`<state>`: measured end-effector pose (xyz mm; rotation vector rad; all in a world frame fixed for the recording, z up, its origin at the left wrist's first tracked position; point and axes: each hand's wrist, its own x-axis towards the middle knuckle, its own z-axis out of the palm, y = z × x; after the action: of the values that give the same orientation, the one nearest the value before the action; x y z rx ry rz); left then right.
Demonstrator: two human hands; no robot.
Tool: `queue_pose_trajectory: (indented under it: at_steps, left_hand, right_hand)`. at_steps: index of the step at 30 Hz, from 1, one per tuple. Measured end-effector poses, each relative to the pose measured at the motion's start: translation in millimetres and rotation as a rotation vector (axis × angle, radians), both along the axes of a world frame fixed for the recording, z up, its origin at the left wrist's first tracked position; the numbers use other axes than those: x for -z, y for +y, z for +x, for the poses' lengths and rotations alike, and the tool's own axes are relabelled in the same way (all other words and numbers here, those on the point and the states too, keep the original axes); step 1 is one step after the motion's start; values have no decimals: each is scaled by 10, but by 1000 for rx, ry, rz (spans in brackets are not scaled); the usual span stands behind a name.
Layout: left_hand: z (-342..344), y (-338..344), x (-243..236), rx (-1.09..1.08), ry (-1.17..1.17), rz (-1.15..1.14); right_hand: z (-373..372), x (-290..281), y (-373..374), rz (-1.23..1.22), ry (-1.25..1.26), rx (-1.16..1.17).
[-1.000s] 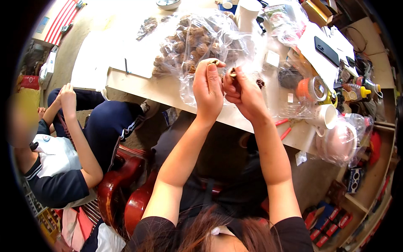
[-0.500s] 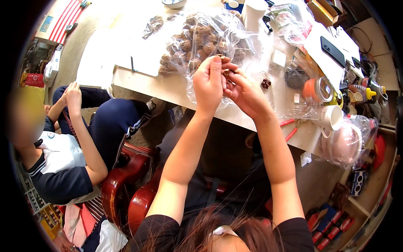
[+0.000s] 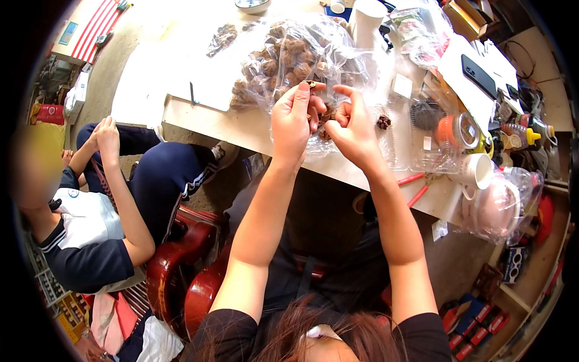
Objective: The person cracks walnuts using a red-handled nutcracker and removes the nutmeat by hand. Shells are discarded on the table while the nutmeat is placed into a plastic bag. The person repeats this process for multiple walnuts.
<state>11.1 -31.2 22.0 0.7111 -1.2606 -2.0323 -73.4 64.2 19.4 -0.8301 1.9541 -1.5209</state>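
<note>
My left hand (image 3: pixel 292 123) is closed on a small walnut piece (image 3: pixel 309 85), held between thumb and fingertips at the table's near side. Just to its right, my right hand (image 3: pixel 353 136) has its index finger raised and apart, the others loosely bent, with nothing visible in it. Brown fragments (image 3: pixel 324 134) show just below and between the hands. Behind them lies a clear plastic bag of walnuts (image 3: pixel 289 51). A small dark cluster of pieces (image 3: pixel 383 122) is right of my right hand.
The table (image 3: pixel 199 120) holds a red-handled tool (image 3: pixel 416 196), white mug (image 3: pixel 473 172), orange-banded jar (image 3: pixel 455 130), phone (image 3: pixel 478 75) and wrapped pink object (image 3: pixel 491 208). At left, a seated person (image 3: pixel 96 229) has hands together, beside red wooden chairs (image 3: pixel 169 265). Shelves (image 3: pixel 518 289) stand at right.
My hands met at their fingertips half a second ago and have since parted slightly. My right hand's index finger has lifted, and the dark piece it held earlier no longer shows in it.
</note>
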Motion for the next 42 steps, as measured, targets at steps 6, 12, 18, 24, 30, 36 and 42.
queue_pose_trajectory:
  at_steps: [6, 12, 18, 24, 30, 36, 42]
  left_hand:
    - [-5, 24, -48, 104, -33, 32]
    - [-25, 90, 23, 146, -31, -6]
    - [-5, 76, -4, 164, 8, 62]
    - [-8, 55, 9, 164, -25, 153]
    - [7, 50, 33, 154, -30, 198]
    - [8, 45, -17, 157, -8, 237]
    - [-19, 78, 24, 89, -129, -38]
  right_hand:
    - [51, -233, 78, -143, 413, 149]
    - [-43, -33, 22, -244, 733, 167]
    - [-55, -55, 46, -275, 826, 182]
    - [-72, -85, 84, -271, 1057, 149]
    - [-69, -57, 37, -264, 754, 144]
    - [47, -84, -17, -284, 104, 189]
    - [-20, 0, -6, -409, -605, 110]
